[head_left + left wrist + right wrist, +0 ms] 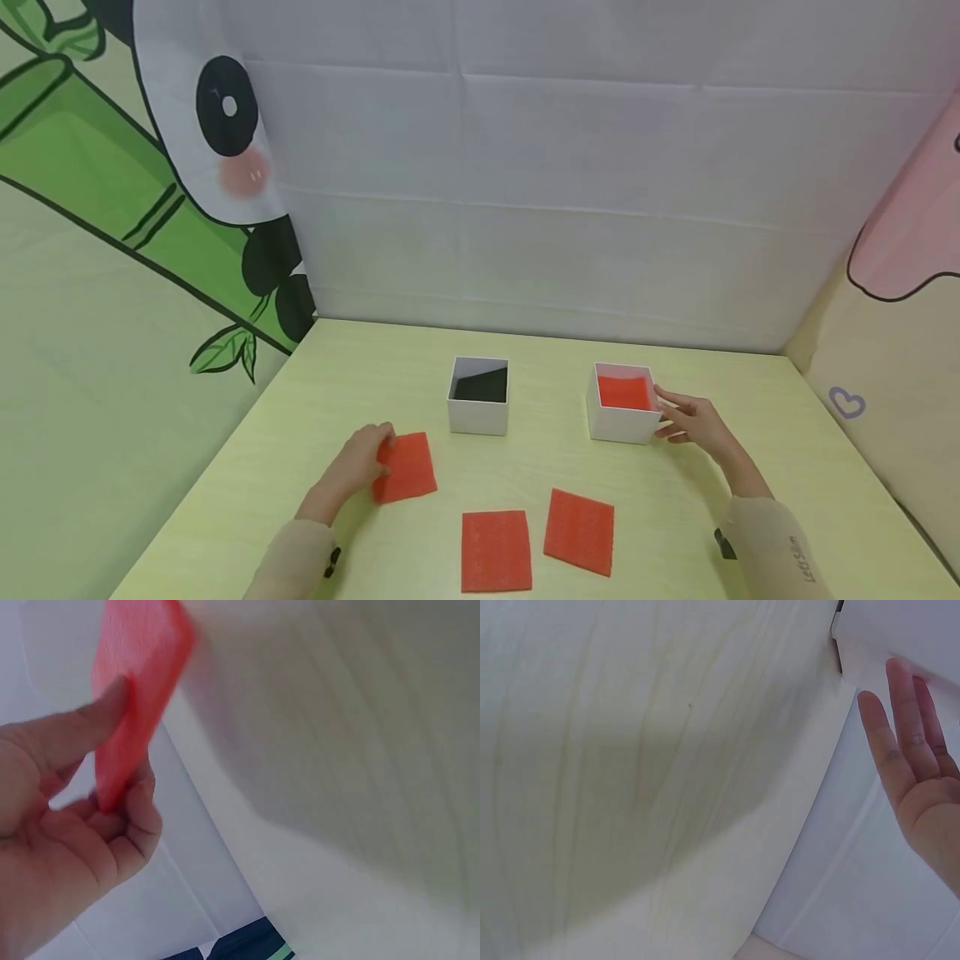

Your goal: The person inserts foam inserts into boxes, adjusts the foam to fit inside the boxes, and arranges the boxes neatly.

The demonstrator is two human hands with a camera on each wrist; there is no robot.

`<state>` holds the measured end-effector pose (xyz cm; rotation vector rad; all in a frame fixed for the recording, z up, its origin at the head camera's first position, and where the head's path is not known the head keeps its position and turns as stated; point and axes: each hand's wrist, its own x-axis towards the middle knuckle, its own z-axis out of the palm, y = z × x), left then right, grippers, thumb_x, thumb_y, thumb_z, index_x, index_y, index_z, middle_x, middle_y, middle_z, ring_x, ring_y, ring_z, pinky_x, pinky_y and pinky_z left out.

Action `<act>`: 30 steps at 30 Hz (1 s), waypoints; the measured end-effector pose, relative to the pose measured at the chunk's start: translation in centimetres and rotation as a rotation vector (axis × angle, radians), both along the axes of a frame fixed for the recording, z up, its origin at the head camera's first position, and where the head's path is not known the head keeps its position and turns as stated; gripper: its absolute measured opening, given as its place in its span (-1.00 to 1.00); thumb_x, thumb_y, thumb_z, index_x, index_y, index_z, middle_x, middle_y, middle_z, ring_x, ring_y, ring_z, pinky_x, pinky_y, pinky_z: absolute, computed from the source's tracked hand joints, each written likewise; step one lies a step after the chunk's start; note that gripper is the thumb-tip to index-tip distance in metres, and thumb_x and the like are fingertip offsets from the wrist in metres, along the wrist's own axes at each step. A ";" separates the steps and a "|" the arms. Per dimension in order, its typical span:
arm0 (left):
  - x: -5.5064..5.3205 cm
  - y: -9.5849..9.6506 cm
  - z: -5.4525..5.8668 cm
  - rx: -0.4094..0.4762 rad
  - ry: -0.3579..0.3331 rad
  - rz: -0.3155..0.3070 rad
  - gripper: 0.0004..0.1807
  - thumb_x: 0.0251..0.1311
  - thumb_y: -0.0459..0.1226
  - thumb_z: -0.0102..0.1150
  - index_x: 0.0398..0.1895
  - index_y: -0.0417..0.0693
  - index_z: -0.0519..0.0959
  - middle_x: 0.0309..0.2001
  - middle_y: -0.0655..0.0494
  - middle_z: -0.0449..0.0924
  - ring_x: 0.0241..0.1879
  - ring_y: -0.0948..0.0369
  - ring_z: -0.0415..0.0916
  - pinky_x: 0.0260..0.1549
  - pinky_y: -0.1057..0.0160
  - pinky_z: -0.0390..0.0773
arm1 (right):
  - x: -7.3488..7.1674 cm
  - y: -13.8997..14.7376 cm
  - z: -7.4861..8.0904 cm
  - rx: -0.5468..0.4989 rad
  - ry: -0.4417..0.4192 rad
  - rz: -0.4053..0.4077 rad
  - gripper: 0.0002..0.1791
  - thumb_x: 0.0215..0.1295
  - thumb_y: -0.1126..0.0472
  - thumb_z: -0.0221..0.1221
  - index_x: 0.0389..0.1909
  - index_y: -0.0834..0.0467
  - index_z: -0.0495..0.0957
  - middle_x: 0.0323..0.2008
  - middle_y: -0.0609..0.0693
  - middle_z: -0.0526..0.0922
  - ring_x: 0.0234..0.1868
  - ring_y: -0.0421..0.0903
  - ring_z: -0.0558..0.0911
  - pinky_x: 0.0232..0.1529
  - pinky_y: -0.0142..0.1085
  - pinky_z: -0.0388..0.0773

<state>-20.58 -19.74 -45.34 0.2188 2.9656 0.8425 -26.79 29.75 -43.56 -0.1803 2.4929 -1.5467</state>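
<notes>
My left hand (362, 454) pinches a thin, soft-looking red square pad (411, 468) between thumb and fingers. In the left wrist view the red pad (142, 675) is tilted up, with the thumb on one face and the other fingers curled at its lower edge. My right hand (693, 421) is at the right side of a white open-topped box (624, 425), fingers extended along its wall. Inside that box shows a red piece (624, 393). In the right wrist view the straight fingers (907, 712) lie against the white box wall (900, 634).
A second white box (477, 418) stands left of the first, with something black (483, 386) inside. Two more red pads, one front-centre (496, 552) and one right of it (579, 532), lie flat on the pale wooden table (300, 400). A white cloth wall (525, 250) rises behind.
</notes>
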 end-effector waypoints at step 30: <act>-0.3 1.8 2.6 0.567 -0.110 -0.284 -0.62 -0.02 -0.33 0.28 -0.09 -0.30 0.53 -0.23 -0.07 0.49 -0.37 0.12 0.37 -0.46 0.35 0.47 | -0.3 0.3 -0.5 -0.037 0.016 0.006 -0.43 0.32 0.17 0.00 0.27 0.31 0.10 0.00 0.44 0.39 -0.26 0.18 0.59 -0.24 -0.06 0.51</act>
